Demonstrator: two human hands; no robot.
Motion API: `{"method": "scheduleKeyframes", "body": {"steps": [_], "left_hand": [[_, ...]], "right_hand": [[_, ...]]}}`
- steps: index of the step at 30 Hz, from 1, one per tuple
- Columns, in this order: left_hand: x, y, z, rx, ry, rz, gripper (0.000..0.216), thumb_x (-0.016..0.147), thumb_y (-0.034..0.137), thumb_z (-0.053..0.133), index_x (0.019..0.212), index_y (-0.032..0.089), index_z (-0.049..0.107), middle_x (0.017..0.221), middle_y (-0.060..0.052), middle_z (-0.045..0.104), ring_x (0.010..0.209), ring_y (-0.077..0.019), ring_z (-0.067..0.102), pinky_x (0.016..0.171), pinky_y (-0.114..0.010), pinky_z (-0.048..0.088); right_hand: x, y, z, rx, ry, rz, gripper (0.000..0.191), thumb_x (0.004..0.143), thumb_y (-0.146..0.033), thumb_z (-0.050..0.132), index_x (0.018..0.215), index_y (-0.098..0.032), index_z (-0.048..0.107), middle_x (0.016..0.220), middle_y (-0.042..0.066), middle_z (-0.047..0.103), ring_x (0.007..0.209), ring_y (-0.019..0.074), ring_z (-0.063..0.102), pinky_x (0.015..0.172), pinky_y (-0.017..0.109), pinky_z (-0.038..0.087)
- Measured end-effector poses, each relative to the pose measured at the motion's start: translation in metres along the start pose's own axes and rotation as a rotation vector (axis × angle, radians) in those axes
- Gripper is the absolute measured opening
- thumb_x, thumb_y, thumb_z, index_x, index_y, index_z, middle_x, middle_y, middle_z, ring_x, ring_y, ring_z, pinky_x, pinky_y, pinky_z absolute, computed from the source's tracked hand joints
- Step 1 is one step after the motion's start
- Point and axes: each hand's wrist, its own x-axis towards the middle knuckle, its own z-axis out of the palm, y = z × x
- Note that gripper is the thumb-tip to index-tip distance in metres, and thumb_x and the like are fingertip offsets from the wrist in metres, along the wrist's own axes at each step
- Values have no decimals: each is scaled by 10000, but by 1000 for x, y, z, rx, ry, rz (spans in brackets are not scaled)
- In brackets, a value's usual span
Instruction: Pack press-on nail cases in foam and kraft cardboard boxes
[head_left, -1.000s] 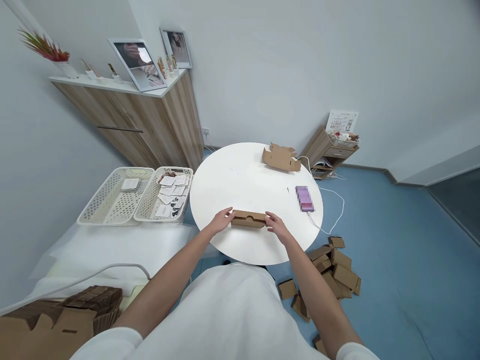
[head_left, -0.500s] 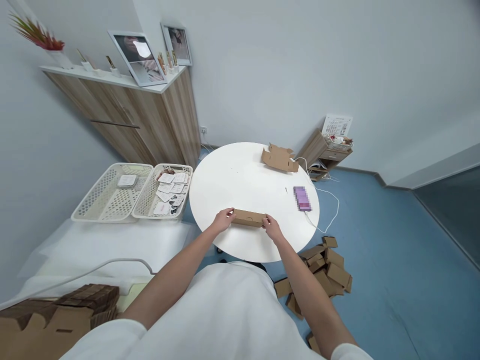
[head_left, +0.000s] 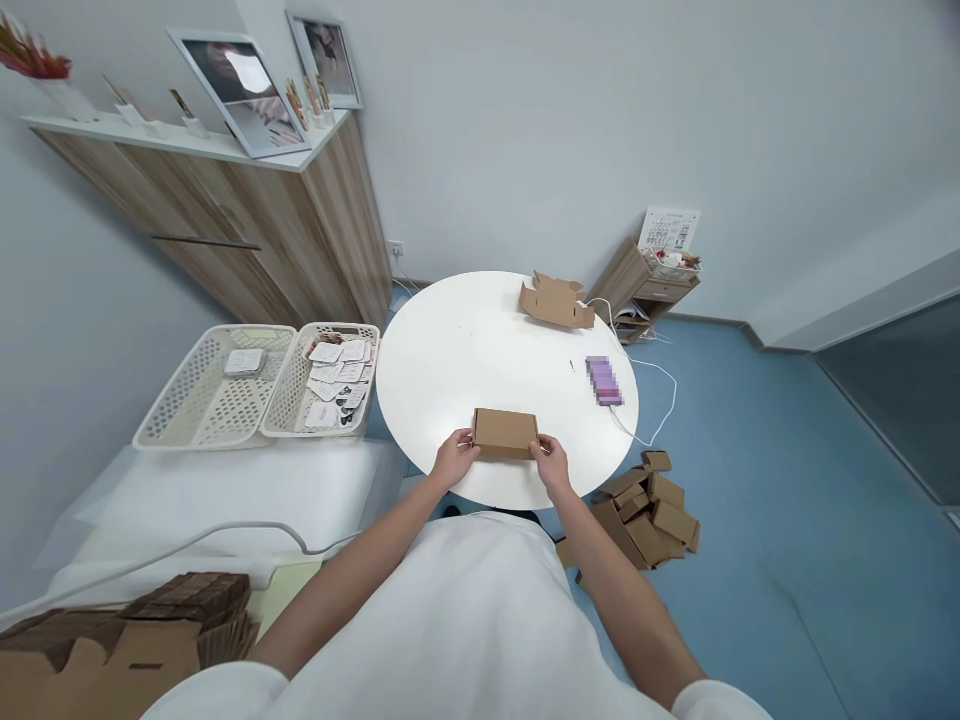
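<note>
A small brown cardboard box (head_left: 505, 432), its lid closed, is held between my two hands at the near side of the round white table (head_left: 442, 360). My left hand (head_left: 456, 458) grips the box's left end, thumb at the front corner. On the right end, my right hand (head_left: 551, 463) has its fingers closed round the other corner. An unfolded cardboard box blank (head_left: 556, 302) lies at the table's far edge. Toward the right rim is a purple pixelated object (head_left: 604, 380), with a small dark item (head_left: 571, 366) beside it.
Several folded boxes (head_left: 652, 515) are piled on the blue floor at right. Two white baskets (head_left: 259, 435) stand at left, one with many cards. Stacked flat cardboard (head_left: 157, 650) is at lower left. A white cable (head_left: 675, 400) hangs off the table's right side.
The box has tilted so that its broad top face now shows instead of its narrow side. Both hands have shifted their hold on its ends. The view has shifted slightly.
</note>
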Motion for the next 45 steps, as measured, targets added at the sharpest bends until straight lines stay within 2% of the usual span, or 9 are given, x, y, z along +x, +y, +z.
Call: {"method": "scheduleKeyframes", "body": {"steps": [4, 7, 11, 16, 20, 26, 32, 38, 45], "left_hand": [[-8, -9, 14, -10, 1, -99, 507, 690, 236, 647, 1163, 163, 481, 1182, -130, 550, 1093, -215, 519, 908, -330, 409], [-13, -11, 20, -11, -3, -195, 565, 683, 298, 665, 1199, 190, 461, 1275, -128, 477, 1092, -225, 514, 860, -315, 438], [-13, -8, 21, -92, 26, -321, 679, 725, 428, 608, 1312, 237, 324, 1383, -163, 317, 888, -166, 605, 680, -263, 506], [1, -5, 19, -45, 55, -258, 558, 738, 372, 610, 1239, 195, 437, 1224, -143, 496, 618, -84, 606, 611, -247, 514], [8, -7, 14, 104, 20, -138, 390, 756, 304, 580, 1121, 172, 543, 1061, -91, 604, 618, -115, 616, 649, -278, 508], [2, -5, 14, 400, -23, 51, 351, 805, 271, 481, 1142, 201, 547, 1025, -70, 598, 790, -171, 601, 781, -305, 460], [8, 3, 12, 550, -75, -17, 358, 803, 307, 472, 1134, 194, 543, 1022, -84, 608, 792, -201, 599, 764, -315, 445], [19, 2, 10, 566, -81, -91, 502, 757, 383, 532, 1217, 195, 458, 1022, -70, 620, 772, -191, 617, 722, -305, 455], [25, 13, 19, 562, -98, -106, 459, 771, 332, 495, 1213, 215, 467, 1022, -53, 613, 703, -164, 622, 689, -295, 468]], "right_hand": [[-9, 15, 8, 31, 9, 32, 588, 656, -333, 589, 1208, -185, 453, 1243, 99, 508, 1074, 208, 522, 883, 317, 432], [-17, 24, 8, 34, -7, 63, 656, 638, -316, 615, 1253, -205, 415, 1285, 81, 474, 1143, 214, 471, 895, 315, 425], [-18, 25, -2, 25, 32, 223, 698, 662, -409, 600, 1294, -238, 361, 1337, 106, 398, 949, 204, 588, 691, 293, 500], [-7, 18, -11, 143, -45, 314, 570, 701, -409, 569, 1228, -254, 419, 1254, 111, 449, 599, 113, 618, 528, 258, 493], [-2, 17, -7, 177, -69, 285, 419, 697, -350, 566, 1092, -220, 515, 1128, 79, 537, 651, 131, 631, 570, 262, 505], [-4, 19, 0, 77, -55, 183, 485, 721, -326, 504, 1192, -213, 471, 1108, 73, 568, 778, 157, 618, 717, 315, 512], [12, 17, -6, -124, -79, 193, 421, 666, -320, 586, 1075, -231, 535, 1040, 54, 606, 768, 170, 608, 704, 325, 503], [20, 10, -10, -36, -171, 271, 534, 638, -249, 597, 1152, -274, 451, 1003, 28, 571, 577, 108, 574, 555, 273, 502], [24, 18, -7, 116, -193, 229, 512, 657, -221, 551, 1149, -239, 409, 1001, 42, 530, 768, 143, 582, 619, 284, 527]]}}
